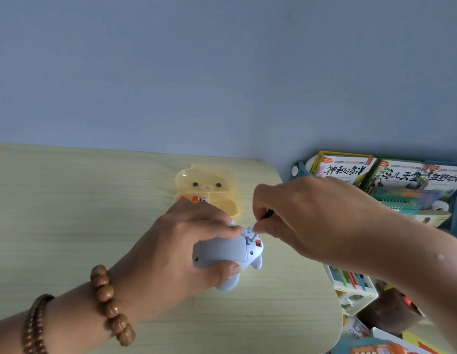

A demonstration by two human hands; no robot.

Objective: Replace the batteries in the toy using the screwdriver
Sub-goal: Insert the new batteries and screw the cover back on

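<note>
Screw work at the toy's battery cover, both hands engaged.

The pale wood desk [69, 213] carries everything you need, and you work just above it, so a dropped screw likely lands close. Behind your hands sits the open yellow bear-face case [209, 185], batteries [196, 199] standing inside, near for the swap. Your left hand [181, 251] is clamped around the blue toy [222, 251], underside turned up so the cover faces you, thumb below, fingers over the top to stop it twisting. Your right hand [311, 215] is pinched shut on the screwdriver [255, 231], held low near the tip for control; its shaft angles down into the screw recess beside a small red part. Cover looks seated; batteries not yet reachable.
</note>
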